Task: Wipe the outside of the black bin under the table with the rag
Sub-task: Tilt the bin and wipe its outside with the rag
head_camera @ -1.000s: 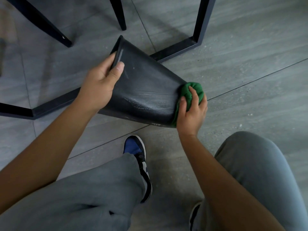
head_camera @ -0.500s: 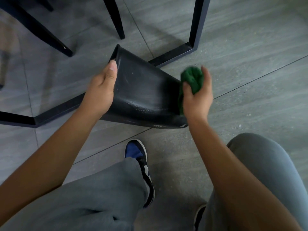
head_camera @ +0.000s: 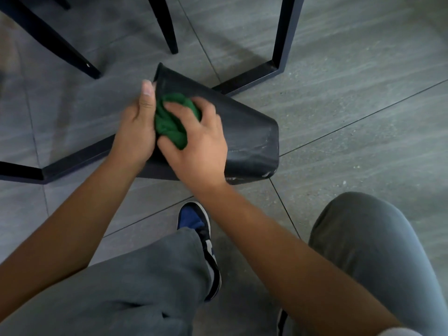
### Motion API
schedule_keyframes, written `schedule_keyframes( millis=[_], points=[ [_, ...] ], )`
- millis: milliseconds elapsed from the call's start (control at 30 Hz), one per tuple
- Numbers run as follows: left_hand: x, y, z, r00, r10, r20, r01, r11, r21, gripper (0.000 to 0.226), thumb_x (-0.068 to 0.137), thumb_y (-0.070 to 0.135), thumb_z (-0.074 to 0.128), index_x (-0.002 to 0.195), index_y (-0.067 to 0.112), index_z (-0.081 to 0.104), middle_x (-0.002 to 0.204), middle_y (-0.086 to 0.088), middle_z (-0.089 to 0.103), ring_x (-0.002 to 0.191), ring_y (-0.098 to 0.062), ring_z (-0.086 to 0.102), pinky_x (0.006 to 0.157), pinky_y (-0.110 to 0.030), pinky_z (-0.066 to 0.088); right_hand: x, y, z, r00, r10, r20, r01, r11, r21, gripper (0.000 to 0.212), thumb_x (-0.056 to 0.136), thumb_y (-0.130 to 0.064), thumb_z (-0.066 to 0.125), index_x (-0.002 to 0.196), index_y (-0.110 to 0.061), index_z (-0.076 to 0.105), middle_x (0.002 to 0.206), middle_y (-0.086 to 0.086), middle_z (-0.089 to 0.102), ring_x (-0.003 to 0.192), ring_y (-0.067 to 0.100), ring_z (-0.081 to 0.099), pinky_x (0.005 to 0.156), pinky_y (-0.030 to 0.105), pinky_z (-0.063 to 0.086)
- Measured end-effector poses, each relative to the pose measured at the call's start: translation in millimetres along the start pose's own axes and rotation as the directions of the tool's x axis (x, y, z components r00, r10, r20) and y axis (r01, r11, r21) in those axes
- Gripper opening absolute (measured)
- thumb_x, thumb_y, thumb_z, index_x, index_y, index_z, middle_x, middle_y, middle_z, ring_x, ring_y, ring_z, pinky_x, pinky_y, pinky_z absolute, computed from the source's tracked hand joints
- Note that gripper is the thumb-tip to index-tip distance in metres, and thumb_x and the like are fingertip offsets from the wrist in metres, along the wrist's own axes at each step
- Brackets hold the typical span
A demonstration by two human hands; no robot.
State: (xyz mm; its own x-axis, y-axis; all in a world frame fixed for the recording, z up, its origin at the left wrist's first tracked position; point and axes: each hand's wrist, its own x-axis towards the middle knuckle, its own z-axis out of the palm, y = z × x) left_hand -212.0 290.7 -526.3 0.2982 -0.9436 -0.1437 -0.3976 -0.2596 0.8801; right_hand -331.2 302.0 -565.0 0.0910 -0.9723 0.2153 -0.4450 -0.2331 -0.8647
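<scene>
On the grey tiled floor (head_camera: 363,69), at the far left, slanted black chair legs (head_camera: 60,42) stand apart from the work. Just right of them, the left hand (head_camera: 138,127) clamps the rim end of the black bin (head_camera: 247,137), thumb lying up along the edge, its grip pressed around the rim; the fingers on the far side are hidden. That bin lies tipped on its side, mouth turned away to the left and rear, so nothing of its inside or contents can be seen. Its base end points right and rests near a tile seam. Beside the left hand, touching it, sits the bunched green rag (head_camera: 172,120), pressed against the upper wall of the bin close to the rim. Over it comes the right hand (head_camera: 196,144), fingers curled down, its grip pinching the rag against the plastic. Rightward, the bin's outer wall shows dull, with pale streaks and scuffs gathered near the base corner, and a whitish chipped patch at the lower edge. Behind it runs the black frame of the table (head_camera: 252,76), a low bar on the floor meeting an upright post at the right. Nearer the camera, grey trousers (head_camera: 363,251) cover both knees, and a blue and black shoe (head_camera: 201,238) sits between them on the floor.
</scene>
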Motion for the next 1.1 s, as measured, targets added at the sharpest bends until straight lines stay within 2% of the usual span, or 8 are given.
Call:
schedule_keyframes(
  millis=[133,267,500,633,767,833,967,1100],
  points=[
    [3,-4,-2,0.999,0.031,0.034,-0.033,0.998,0.059,0.05,0.107,0.045,0.05,0.148,0.019,0.058,0.137,-0.002,0.07,0.13,-0.014,0.065,0.115,-0.045,0.048,-33,27,-11,0.999,-0.019,0.028,0.02,0.999,-0.026,0.057,0.076,-0.034,0.075,0.132,-0.024,0.069,0.141,0.01,0.053,0.122,0.03,0.055,0.09,0.043,0.057],
    [11,-11,-5,0.998,0.028,0.048,-0.033,0.994,0.106,0.046,0.11,0.028,0.049,0.156,0.024,0.049,0.139,0.007,0.066,0.129,-0.005,0.063,0.115,-0.035,0.049,-42,84,-31,0.975,0.195,-0.111,-0.202,0.977,-0.062,0.056,0.078,-0.039,0.067,0.134,-0.03,0.062,0.144,0.011,0.05,0.126,0.031,0.057,0.096,0.045,0.057],
    [11,-7,1,0.998,0.034,0.061,-0.043,0.986,0.16,0.044,0.111,0.028,0.047,0.155,0.024,0.05,0.139,0.006,0.067,0.128,-0.007,0.062,0.112,-0.028,0.048,-10,157,-68,0.773,0.559,-0.298,-0.596,0.802,-0.041,0.048,0.093,-0.034,0.065,0.14,-0.027,0.057,0.141,0.008,0.049,0.116,0.029,0.061,0.087,0.039,0.055],
    [7,-1,4,0.999,0.02,0.028,-0.024,0.99,0.136,0.044,0.112,0.032,0.046,0.155,0.029,0.049,0.137,0.013,0.065,0.126,-0.001,0.061,0.112,-0.025,0.046,13,173,-80,0.733,0.606,-0.308,-0.638,0.77,-0.002,0.048,0.091,-0.035,0.068,0.139,-0.031,0.058,0.142,0.004,0.051,0.12,0.029,0.062,0.087,0.032,0.046],
    [2,5,8,1.0,-0.015,-0.014,0.017,0.991,0.129,0.049,0.113,0.039,0.042,0.159,0.023,0.044,0.141,0.024,0.05,0.128,0.013,0.049,0.1,0.004,0.034,23,163,-70,0.743,0.605,-0.286,-0.597,0.792,0.125,0.047,0.1,-0.047,0.051,0.141,-0.028,0.062,0.152,0.003,0.051,0.138,0.025,0.051,0.111,0.035,0.038],
    [1,4,9,1.0,-0.011,-0.022,0.014,0.994,0.113,0.052,0.112,0.045,0.039,0.158,0.022,0.044,0.152,0.016,0.048,0.139,0.005,0.043,0.108,-0.002,0.034,18,149,-63,0.736,0.608,-0.298,-0.586,0.792,0.171,0.044,0.106,-0.043,0.044,0.14,-0.027,0.066,0.158,0.001,0.047,0.144,0.023,0.042,0.12,0.039,0.031],
    [1,7,12,0.99,-0.139,-0.023,0.139,0.99,0.018,0.073,0.099,0.077,0.019,0.152,0.04,0.052,0.154,0.007,0.057,0.144,-0.013,0.051,0.124,-0.043,0.038,9,112,-50,0.842,0.493,-0.219,-0.475,0.87,0.131,0.034,0.102,-0.026,0.057,0.133,-0.031,0.07,0.154,0.004,0.049,0.141,0.023,0.047,0.118,0.038,0.037],
    [8,13,15,0.988,-0.132,0.082,0.139,0.986,-0.09,0.093,0.073,0.092,0.016,0.146,0.048,0.054,0.147,0.017,0.061,0.141,-0.006,0.053,0.125,-0.045,0.037,-3,43,-23,0.934,0.311,-0.174,-0.288,0.946,0.149,0.036,0.098,-0.025,0.063,0.134,-0.027,0.069,0.151,0.01,0.05,0.134,0.028,0.05,0.107,0.033,0.039]
  ],
)
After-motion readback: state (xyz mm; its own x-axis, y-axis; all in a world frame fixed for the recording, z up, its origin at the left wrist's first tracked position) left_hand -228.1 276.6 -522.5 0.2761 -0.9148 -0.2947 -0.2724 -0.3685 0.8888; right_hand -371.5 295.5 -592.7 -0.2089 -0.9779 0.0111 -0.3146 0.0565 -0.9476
